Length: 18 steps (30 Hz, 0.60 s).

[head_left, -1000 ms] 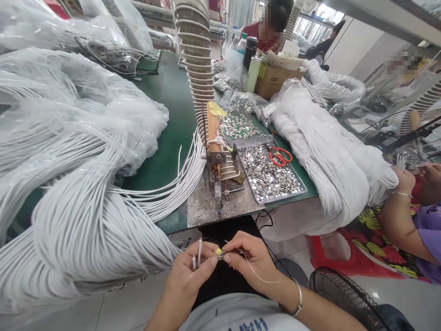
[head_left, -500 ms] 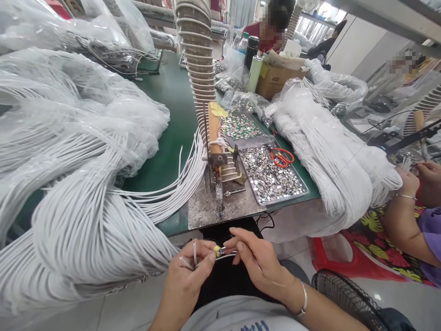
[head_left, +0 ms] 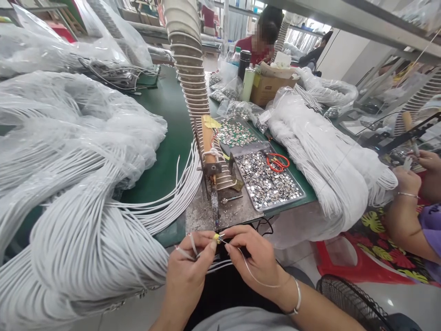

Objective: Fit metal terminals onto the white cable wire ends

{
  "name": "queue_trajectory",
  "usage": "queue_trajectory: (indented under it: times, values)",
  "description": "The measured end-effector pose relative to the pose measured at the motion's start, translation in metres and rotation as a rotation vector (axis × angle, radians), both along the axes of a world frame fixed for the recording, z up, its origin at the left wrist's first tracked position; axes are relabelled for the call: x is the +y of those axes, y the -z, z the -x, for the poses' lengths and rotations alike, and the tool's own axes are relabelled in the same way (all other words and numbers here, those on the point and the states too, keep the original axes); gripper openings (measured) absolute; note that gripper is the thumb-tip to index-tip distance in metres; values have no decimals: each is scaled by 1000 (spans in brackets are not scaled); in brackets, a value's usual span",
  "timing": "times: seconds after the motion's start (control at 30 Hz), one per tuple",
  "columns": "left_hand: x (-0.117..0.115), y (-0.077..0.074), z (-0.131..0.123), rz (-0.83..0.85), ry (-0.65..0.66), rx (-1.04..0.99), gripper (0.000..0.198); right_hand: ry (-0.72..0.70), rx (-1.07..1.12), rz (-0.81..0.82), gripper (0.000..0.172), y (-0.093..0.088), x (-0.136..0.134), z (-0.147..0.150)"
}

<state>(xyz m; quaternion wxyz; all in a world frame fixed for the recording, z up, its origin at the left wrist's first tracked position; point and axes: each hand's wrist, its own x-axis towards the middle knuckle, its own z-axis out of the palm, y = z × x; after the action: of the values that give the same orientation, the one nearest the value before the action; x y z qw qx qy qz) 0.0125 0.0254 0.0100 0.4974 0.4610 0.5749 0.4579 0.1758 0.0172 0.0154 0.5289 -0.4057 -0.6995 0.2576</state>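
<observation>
Head view, left hand [head_left: 191,271] pinching yellow-tipped cable [head_left: 216,237]

No text, number or brand can be read anywhere. The cardboard box [head_left: 267,89] at the far end of the tabletop [head_left: 168,115] carries a yellow sticker [head_left: 257,79], but its print is too small to make out. The two bottles [head_left: 246,76] beside the box show no legible label. The small yellow piece [head_left: 216,237] pinched in the left hand [head_left: 188,271], with the right hand [head_left: 255,262] just beside it, is too tiny to show any marking.
</observation>
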Motion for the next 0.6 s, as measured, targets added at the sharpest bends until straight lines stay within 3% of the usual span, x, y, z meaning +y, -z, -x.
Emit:
queue_trajectory:
  times: [0.6]
  values:
    - [9, 9, 0, -55, -11, -116, 18, 54, -4, -22, 12, -6, 14, 5]
